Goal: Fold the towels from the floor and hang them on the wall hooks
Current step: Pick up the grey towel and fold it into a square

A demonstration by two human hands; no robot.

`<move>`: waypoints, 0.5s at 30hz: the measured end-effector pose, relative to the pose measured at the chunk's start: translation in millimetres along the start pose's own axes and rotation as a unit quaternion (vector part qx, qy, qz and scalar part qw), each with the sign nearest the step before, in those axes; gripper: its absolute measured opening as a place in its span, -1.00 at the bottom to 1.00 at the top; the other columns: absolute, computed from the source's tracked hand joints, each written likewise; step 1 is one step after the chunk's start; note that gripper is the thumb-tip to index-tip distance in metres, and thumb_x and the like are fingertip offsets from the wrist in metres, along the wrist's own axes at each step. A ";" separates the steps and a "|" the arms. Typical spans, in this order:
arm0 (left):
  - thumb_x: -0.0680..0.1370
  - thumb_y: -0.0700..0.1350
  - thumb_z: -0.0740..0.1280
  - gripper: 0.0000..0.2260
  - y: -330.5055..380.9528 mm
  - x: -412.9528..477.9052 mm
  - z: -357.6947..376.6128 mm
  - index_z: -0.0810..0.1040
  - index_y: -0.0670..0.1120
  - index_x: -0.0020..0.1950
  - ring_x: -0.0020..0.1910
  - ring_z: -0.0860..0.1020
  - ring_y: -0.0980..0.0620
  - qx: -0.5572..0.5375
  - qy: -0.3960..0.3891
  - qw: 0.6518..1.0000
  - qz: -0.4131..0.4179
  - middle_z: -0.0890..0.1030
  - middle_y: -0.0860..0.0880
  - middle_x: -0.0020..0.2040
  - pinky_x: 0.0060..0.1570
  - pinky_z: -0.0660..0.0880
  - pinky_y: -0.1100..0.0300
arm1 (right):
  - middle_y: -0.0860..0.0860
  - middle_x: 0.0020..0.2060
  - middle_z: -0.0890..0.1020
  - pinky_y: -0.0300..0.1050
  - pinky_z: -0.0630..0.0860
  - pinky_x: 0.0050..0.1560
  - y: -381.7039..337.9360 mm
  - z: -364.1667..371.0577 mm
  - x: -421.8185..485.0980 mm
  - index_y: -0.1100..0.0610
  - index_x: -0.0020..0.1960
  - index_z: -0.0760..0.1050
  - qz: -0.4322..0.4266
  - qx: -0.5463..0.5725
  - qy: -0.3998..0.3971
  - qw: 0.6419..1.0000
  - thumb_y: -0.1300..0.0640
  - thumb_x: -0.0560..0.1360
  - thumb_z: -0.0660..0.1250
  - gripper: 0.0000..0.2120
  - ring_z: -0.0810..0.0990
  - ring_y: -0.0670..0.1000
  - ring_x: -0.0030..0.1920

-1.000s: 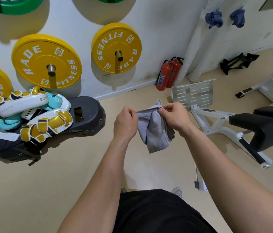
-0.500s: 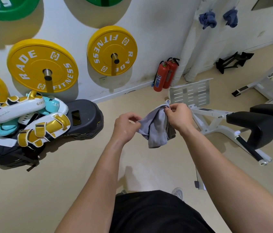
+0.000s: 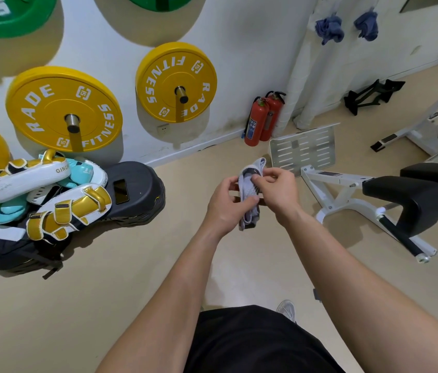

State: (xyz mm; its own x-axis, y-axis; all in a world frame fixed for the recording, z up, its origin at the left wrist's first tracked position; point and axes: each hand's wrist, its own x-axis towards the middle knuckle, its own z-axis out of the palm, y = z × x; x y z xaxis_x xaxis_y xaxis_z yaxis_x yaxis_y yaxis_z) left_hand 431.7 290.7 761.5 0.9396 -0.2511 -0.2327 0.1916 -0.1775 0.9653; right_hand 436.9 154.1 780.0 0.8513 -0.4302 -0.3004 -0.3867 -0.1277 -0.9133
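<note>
A small grey towel (image 3: 249, 193) hangs folded into a narrow strip between my two hands, above the beige floor. My left hand (image 3: 226, 203) pinches its left side, thumb on the cloth. My right hand (image 3: 278, 189) grips its upper right part, fingers curled over the fold. The towel's lower end dangles below both hands. Two blue towels (image 3: 329, 29) (image 3: 366, 25) hang bunched on the white wall at the top right; their hooks are hidden by the cloth.
Yellow weight plates (image 3: 176, 82) are mounted on the wall. Boxing pads and a bag (image 3: 45, 200) lie piled at the left. Two red fire extinguishers (image 3: 262, 118) stand by the wall. A white bench frame with black pads (image 3: 406, 195) sits at the right.
My hands have come closer together, and the towel has gone from a loose wide drape to a narrow folded strip. The view has shifted slightly to the right.
</note>
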 end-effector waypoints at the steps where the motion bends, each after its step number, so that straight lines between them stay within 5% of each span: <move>1: 0.41 0.03 0.53 -0.51 -1.6 1.2 0.4 0.46 0.05 0.29 -0.06 0.66 0.11 0.001 0.005 1.000 0.003 0.58 0.09 0.12 -0.10 0.64 0.18 | 0.12 -0.24 0.72 0.12 0.68 -0.22 -1.1 0.8 -2.1 0.22 0.03 0.59 0.006 0.029 -0.011 1.000 0.22 0.47 0.45 -0.85 0.73 0.16 -0.17; 5: 0.39 0.05 0.54 -0.52 -6.0 4.0 -2.6 0.48 0.07 0.26 -0.02 0.67 0.02 -0.014 0.021 1.000 0.001 0.58 0.06 0.14 -0.03 0.66 -0.02 | 0.21 -0.16 0.70 0.07 0.66 -0.19 -1.1 1.9 -6.5 0.30 0.13 0.57 0.012 0.097 -0.068 0.993 0.30 0.49 0.45 -0.77 0.72 0.13 -0.17; 9: 0.48 -0.07 0.51 -0.62 -6.3 8.3 -8.2 0.50 0.03 0.25 -0.07 0.68 0.04 -0.047 0.029 0.998 -0.001 0.58 0.07 0.11 -0.12 0.64 0.15 | 0.26 -0.02 0.70 0.16 0.66 -0.04 -0.8 1.1 -6.7 0.29 0.19 0.57 0.020 0.132 -0.119 0.984 0.31 0.50 0.43 -0.73 0.71 0.18 -0.05; 12: 0.53 -0.10 0.45 -0.69 -8.5 12.6 -11.1 0.53 -0.02 0.24 -0.12 0.64 0.25 -0.069 0.047 0.996 -0.009 0.59 0.03 0.12 -0.16 0.55 0.34 | 0.21 0.03 0.70 0.14 0.65 0.01 -1.4 0.8 -5.1 0.27 0.24 0.55 0.024 0.141 -0.146 0.979 0.34 0.49 0.43 -0.68 0.71 0.14 -0.03; 15: 0.56 -0.08 0.39 -0.81 -13.1 17.9 -12.9 0.56 0.01 0.16 0.05 0.61 0.11 -0.077 0.063 0.995 -0.024 0.62 -0.02 0.11 0.00 0.50 0.24 | 0.23 0.06 0.69 0.17 0.62 0.05 0.0 1.4 -2.2 0.28 0.26 0.54 0.031 0.139 -0.156 0.977 0.39 0.47 0.43 -0.64 0.70 0.18 -0.01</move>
State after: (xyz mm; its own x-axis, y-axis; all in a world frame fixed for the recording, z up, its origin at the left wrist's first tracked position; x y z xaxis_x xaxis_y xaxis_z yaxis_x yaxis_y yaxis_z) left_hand 449.7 300.9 746.2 0.9545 -0.1230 -0.2718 0.2694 -0.0364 0.9623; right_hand 435.5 156.3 780.3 0.9130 -0.1307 -0.3865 -0.3658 0.1572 -0.9173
